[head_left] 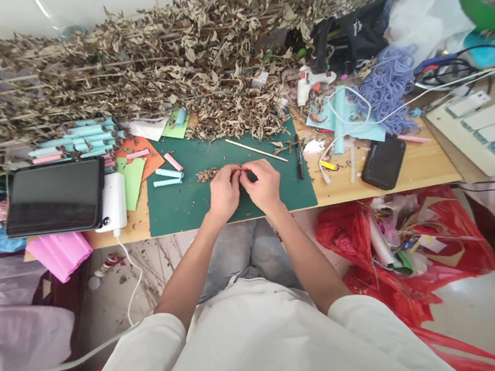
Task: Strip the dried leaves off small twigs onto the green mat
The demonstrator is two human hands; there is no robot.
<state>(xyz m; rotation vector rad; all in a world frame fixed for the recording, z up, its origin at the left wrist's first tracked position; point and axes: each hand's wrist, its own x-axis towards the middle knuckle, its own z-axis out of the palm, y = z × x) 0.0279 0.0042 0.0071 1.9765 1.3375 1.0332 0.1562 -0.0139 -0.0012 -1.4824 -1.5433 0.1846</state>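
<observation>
Over the green cutting mat [177, 210], my left hand [225, 193] and my right hand [264, 184] meet, with the fingertips of both pinched together. A brownish bit shows between them, too small to name. Beside my left hand lies a little heap of crumbled dried leaves [207, 174]. Small blue paper rolls [168, 182] and a pink paper roll [173, 161] rest on the mat further left. Beyond my hands is a thin wooden stick [256, 150]. A black pen [300, 159] lies at the mat's right side.
Dried leafy stalks [121, 74] cover the back of the table. At left are a tablet [56, 198], a white power bank [114, 201] and stacked paper rolls [93, 136]. A glue gun [312, 83], purple yarn [387, 86], phone [383, 162] and power strip [474, 129] are at right.
</observation>
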